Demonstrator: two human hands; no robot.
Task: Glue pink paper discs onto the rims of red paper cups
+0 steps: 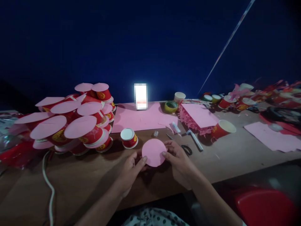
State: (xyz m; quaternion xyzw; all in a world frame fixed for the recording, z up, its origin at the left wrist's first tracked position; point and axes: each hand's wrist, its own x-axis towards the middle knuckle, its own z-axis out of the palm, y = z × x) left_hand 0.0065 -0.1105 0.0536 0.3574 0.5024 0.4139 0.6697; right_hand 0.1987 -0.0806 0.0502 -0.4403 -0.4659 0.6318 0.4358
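A round pink paper disc (154, 152) is held up between my two hands above the table's near part. My left hand (134, 164) pinches its lower left edge, thumb on top and fingers behind. On the right edge, my right hand (177, 160) grips it the same way. Just beyond the disc, to the left, an upside-down red paper cup (129, 138) with gold print stands with its white base up. Beside my right hand lies a pair of scissors, its black handle (187, 150) showing. A small clear piece (156, 134) lies behind the disc.
At left, red cups topped with pink discs (80, 126) are piled up, a white cable (49, 185) in front. Pink sheets (131, 117), a green tape roll (171, 107), a box cutter (196, 140) and a tipped cup (223, 129) lie beyond. A red stool (265, 205) stands lower right.
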